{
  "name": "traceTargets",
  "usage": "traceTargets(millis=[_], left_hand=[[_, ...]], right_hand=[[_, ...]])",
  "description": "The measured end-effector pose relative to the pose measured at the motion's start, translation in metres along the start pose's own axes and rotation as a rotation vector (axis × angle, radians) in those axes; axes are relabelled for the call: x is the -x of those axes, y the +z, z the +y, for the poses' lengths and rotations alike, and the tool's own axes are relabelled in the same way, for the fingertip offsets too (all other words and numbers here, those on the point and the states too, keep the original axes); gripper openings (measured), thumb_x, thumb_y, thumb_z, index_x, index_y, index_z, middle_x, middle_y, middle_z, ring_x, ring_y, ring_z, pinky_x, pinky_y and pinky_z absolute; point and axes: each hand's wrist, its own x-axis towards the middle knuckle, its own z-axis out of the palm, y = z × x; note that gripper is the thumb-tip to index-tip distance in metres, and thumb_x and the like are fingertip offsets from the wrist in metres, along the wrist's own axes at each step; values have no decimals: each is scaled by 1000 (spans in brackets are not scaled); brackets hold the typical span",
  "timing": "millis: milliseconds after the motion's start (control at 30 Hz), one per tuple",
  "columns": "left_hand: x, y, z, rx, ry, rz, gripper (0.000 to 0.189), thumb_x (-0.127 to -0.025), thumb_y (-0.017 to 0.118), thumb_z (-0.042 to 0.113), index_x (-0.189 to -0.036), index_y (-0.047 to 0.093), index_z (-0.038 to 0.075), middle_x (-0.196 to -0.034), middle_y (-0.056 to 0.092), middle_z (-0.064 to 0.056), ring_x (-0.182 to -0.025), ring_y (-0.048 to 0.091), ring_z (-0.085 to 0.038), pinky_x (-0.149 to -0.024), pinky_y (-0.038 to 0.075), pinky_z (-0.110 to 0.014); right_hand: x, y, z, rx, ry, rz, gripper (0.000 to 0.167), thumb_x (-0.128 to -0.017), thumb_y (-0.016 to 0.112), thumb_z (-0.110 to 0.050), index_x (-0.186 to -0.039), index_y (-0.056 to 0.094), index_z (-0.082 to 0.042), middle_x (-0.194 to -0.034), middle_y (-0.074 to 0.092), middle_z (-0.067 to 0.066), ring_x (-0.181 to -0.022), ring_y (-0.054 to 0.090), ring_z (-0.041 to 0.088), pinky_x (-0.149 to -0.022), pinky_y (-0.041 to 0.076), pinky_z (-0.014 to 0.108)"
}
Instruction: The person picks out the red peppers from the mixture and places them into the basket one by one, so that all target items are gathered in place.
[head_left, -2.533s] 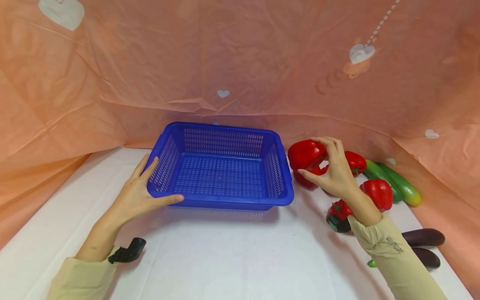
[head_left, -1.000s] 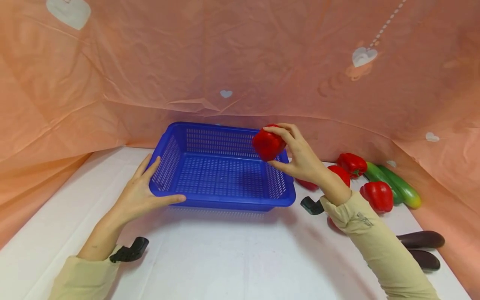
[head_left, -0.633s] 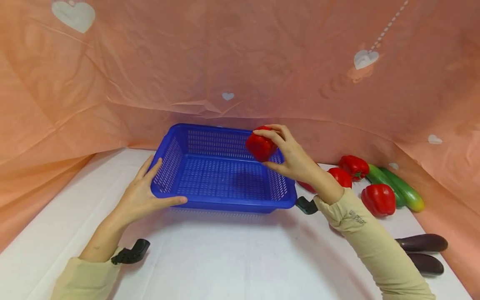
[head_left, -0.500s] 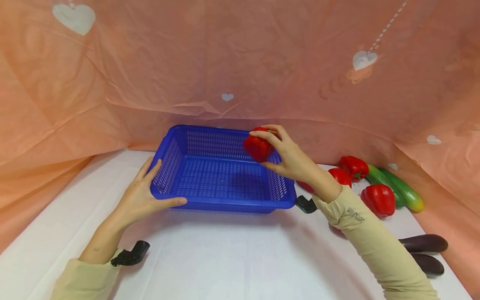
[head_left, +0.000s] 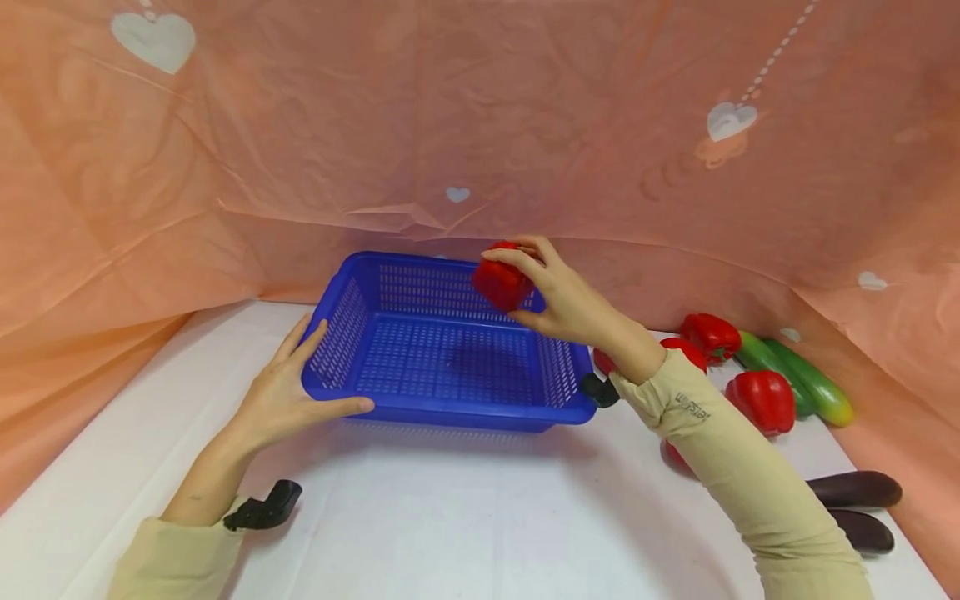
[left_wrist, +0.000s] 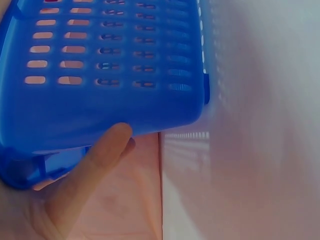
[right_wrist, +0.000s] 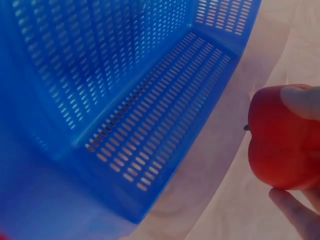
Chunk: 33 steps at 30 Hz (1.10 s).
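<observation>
In the head view a blue plastic basket (head_left: pixel 457 410) stands on the white surface, with nothing lying in it. My left hand (head_left: pixel 281 396) rests at its near left corner, thumb along the front and fingers spread against the left side. The left wrist view shows that thumb (left_wrist: pixel 107 150) touching the outer wall. My right hand (head_left: pixel 566 292) grips a red bell pepper (head_left: pixel 497 285) between thumb and fingers, above the basket's far right part. In the right wrist view the pepper (right_wrist: pixel 280 140) shows its short stem, apart from the basket wall (right_wrist: pixel 112 182).
Several red bell peppers (head_left: pixel 761 402) lie right of the basket, some partly hidden by my right arm. Beside them are two green zucchini-like vegetables (head_left: pixel 813 383). Two eggplants (head_left: pixel 858 489) lie nearer on the right. An orange cloth (head_left: pixel 480 125) hangs behind the basket.
My right hand has lifted the bell pepper from the right of the basket and carried it left over the basket, lately a little farther left and up. The left hand stays in place.
</observation>
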Motion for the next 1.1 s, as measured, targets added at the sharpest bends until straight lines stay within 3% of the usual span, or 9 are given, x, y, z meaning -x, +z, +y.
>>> traceTargets(millis=[433,1100], left_hand=[[0,-1,-1,8,2,7,124,-66,81,58,-155,10,9,-163,-3,-6,-139,20,-53,-102,27,-71],[3,1,-1,6,-3,-1,123,-66,80,58,-155,9,9,-163,-3,-6,-136,24,-55,-101,30,-71]], right_hand=[[-24,20,0,-10,-31,8,72,-75,79,-4,-138,43,-13,-138,36,20,-120,51,34,-91,54,41],[-42,52,2,17,-33,-13,71,-77,78,-5,-138,43,-17,-139,36,16,-115,56,36,-88,56,40]])
